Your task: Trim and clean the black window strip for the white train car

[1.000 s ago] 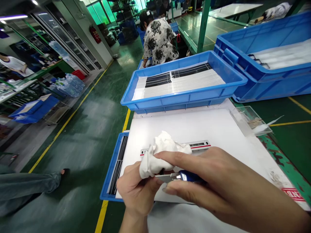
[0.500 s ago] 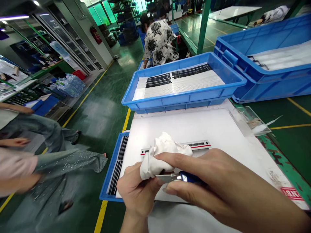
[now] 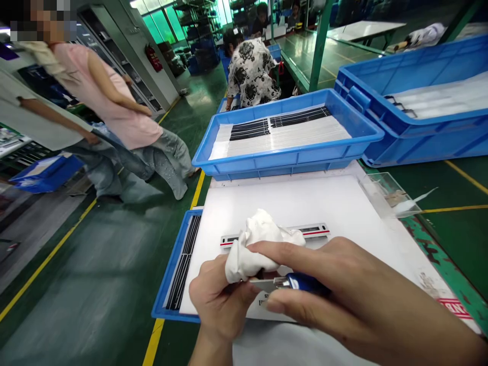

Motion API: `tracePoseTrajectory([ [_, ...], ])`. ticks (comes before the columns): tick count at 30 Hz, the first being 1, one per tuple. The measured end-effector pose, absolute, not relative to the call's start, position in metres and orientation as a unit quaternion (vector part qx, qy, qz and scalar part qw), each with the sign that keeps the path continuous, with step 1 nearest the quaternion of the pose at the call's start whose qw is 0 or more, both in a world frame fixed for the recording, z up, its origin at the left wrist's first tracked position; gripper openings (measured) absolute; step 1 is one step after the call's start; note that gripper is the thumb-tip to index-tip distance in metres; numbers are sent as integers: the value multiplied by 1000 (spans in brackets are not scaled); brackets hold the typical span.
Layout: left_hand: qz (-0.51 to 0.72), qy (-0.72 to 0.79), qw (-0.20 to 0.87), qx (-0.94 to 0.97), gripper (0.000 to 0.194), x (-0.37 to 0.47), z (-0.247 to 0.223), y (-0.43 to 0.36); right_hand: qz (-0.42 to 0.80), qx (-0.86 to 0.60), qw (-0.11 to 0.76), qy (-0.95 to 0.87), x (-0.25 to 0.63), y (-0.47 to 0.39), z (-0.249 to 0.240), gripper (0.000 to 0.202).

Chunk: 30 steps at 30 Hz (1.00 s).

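Note:
My left hand (image 3: 223,302) is closed on a bunched white cloth (image 3: 263,231), which covers its fingers. In my right hand (image 3: 346,284) is a blue-handled utility knife (image 3: 307,282), its blade pointing left at the cloth's lower edge, close to my left thumb. My right index finger rests on the cloth. Behind the cloth, a silver strip (image 3: 318,230) with a red line and dark slots lies on the white board (image 3: 324,201); its middle is hidden. Whether the blade touches the cloth or something inside it, I cannot tell.
A blue tray (image 3: 290,160) of black-and-white strips stands at the board's far edge, a larger blue crate (image 3: 430,137) to its right. Another blue tray (image 3: 162,300) sits lower left. A clear box (image 3: 381,203) is at the right edge. Two people (image 3: 125,117) are in the left aisle.
The two people on the left have moved further right along the aisle. My hands, cloth and knife have shifted slightly right, with the same grip. The view has shifted a little.

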<state>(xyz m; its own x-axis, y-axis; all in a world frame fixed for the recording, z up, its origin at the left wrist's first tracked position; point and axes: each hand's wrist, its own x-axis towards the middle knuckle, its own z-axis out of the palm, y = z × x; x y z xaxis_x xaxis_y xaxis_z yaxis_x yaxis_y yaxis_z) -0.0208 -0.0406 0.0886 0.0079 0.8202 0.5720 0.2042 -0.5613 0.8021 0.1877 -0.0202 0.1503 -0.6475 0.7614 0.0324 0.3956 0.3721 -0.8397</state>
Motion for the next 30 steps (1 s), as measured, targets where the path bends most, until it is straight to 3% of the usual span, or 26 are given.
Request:
tracePoseTrajectory([
  [30,579,395,271,660,12,-13,94,-35,414,-378,221,-798,191,-20,150,28],
])
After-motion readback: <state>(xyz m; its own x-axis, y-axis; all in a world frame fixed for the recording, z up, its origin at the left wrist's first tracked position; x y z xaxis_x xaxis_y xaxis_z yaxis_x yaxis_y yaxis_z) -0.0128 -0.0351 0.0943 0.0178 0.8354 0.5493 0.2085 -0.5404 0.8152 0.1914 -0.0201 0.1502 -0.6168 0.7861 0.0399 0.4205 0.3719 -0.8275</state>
